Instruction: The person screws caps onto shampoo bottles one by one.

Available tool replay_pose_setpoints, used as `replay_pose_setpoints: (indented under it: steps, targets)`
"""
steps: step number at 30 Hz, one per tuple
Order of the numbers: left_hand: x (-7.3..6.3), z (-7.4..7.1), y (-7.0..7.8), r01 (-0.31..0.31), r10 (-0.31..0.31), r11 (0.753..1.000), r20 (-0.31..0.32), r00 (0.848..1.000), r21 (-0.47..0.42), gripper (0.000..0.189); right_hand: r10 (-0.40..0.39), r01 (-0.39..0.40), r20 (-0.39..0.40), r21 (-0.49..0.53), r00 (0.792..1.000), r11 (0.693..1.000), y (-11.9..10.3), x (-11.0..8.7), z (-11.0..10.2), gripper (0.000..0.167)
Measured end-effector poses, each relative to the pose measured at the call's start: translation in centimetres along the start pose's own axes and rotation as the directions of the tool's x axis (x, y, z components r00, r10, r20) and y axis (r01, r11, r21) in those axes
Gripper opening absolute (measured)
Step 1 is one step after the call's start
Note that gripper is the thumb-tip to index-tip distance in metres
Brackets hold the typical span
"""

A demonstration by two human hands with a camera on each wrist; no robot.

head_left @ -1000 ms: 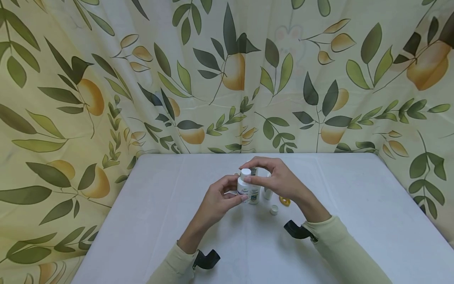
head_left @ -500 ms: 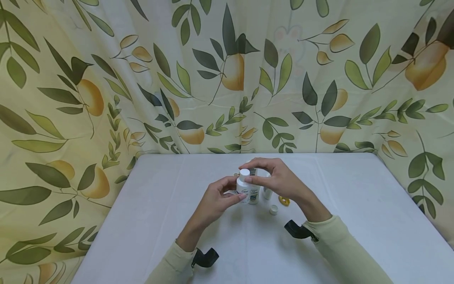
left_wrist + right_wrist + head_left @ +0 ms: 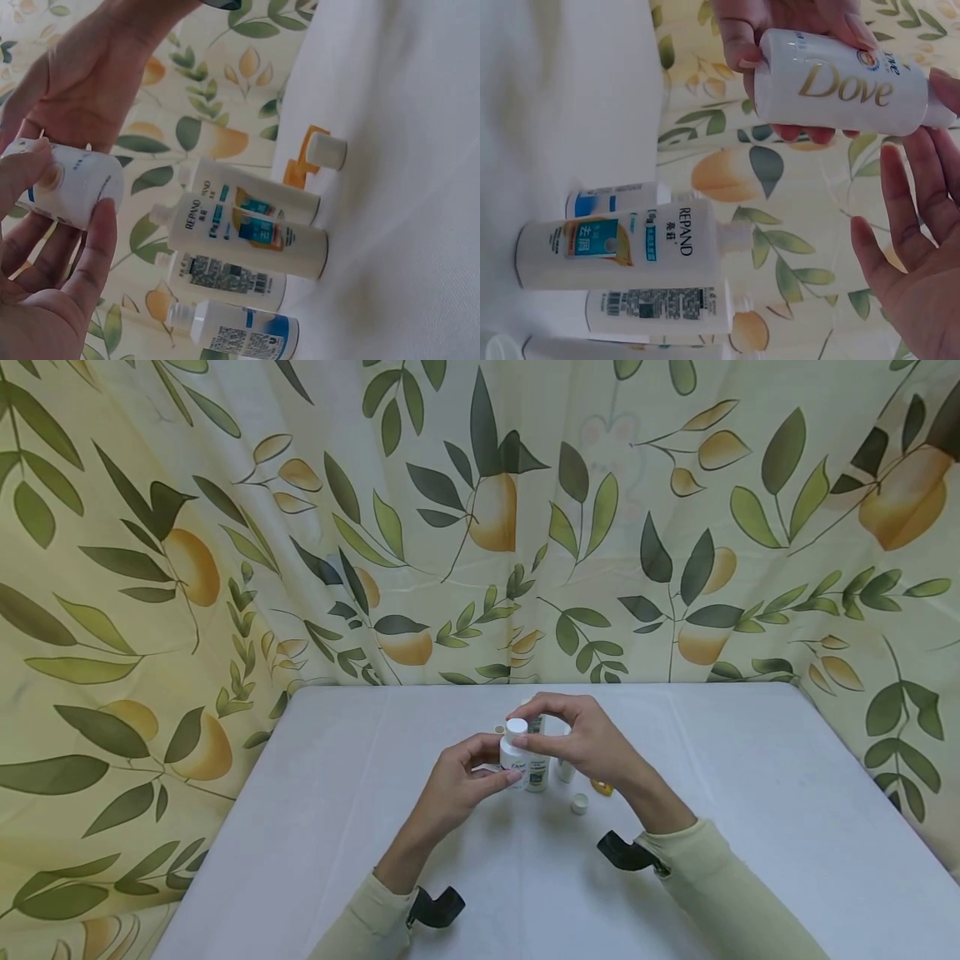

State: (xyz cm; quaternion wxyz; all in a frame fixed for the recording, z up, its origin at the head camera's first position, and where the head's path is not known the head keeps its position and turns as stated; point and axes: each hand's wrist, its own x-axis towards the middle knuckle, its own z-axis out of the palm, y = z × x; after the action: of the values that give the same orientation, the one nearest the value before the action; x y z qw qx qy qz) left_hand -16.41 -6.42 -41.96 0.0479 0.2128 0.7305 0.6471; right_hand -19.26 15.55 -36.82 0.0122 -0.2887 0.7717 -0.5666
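In the head view my left hand (image 3: 459,783) grips a small white Dove bottle (image 3: 512,752) around its body, above the table. My right hand (image 3: 592,739) pinches the white bottle cap (image 3: 516,725) at its top between thumb and fingers. The gold Dove lettering shows on the bottle (image 3: 840,84) in the right wrist view, where the right hand's (image 3: 930,292) other fingers spread away from the cap (image 3: 939,114). Seen from the left wrist, thumb and fingers of the left hand (image 3: 45,315) wrap the bottle (image 3: 79,184) near its base.
Several white bottles stand close behind the hands, among them a REPAND bottle (image 3: 251,234) and a blue-and-white bottle (image 3: 244,330). A loose white cap (image 3: 579,803) and an orange piece (image 3: 602,787) lie to their right on the white table (image 3: 315,827). A patterned curtain (image 3: 450,635) hangs behind.
The hands stay almost in place around the bottle and its cap. My right wrist has shifted slightly left, covering more of the orange piece.
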Motion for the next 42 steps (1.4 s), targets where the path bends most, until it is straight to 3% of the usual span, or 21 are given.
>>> replay_pose_setpoints:
  steps: [12, 21, 33, 42]
  targets:
    - [-0.1, 0.4, 0.0, -0.038, 0.042, 0.998, -0.077, 0.996, 0.042, 0.039, -0.008, 0.006, -0.080, -0.029, 0.997, 1.000, -0.4, -0.1, 0.8, 0.017]
    - [-0.2, 0.8, 0.1, -0.033, 0.047, 0.994, -0.139, 0.989, 0.103, 0.039, -0.037, 0.027, -0.138, -0.075, 0.990, 0.997, -0.1, 0.0, 1.2, 0.015]
    - [-0.1, 0.5, 0.0, 0.008, 0.006, 0.993, -0.116, 0.993, 0.118, 0.042, 0.077, -0.081, -0.077, -0.050, 0.994, 0.995, 0.1, 0.1, 1.1, 0.024]
    - [-0.1, 0.1, -0.3, 0.006, 0.004, 0.995, -0.102, 0.995, 0.100, 0.043, 0.145, -0.145, -0.027, -0.009, 0.989, 0.989, 0.1, 0.1, 0.9, 0.024]
